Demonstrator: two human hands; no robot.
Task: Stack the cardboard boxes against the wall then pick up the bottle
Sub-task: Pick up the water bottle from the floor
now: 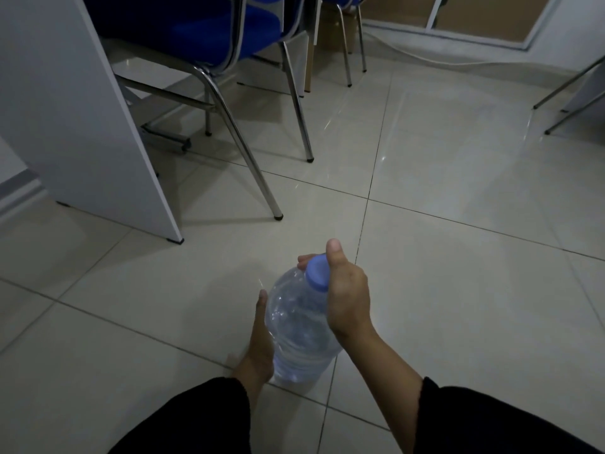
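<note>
A large clear plastic water bottle (299, 326) with a pale blue cap stands low in the middle of the view, over the tiled floor. My right hand (347, 296) grips its neck just under the cap, thumb pointing up and fingertips showing past the cap. My left hand (260, 339) lies flat against the bottle's left side with straight fingers. Whether the bottle's base touches the floor I cannot tell. A cardboard box (334, 24) shows at the top, behind chair legs. Black sleeves cover both forearms.
A white desk panel (82, 126) stands at the left. Blue chairs (209, 31) with chrome legs sit behind it. More metal legs (569, 90) reach in from the right edge. A white cable (458, 62) runs along the far wall. Pale floor tiles (458, 208) spread ahead.
</note>
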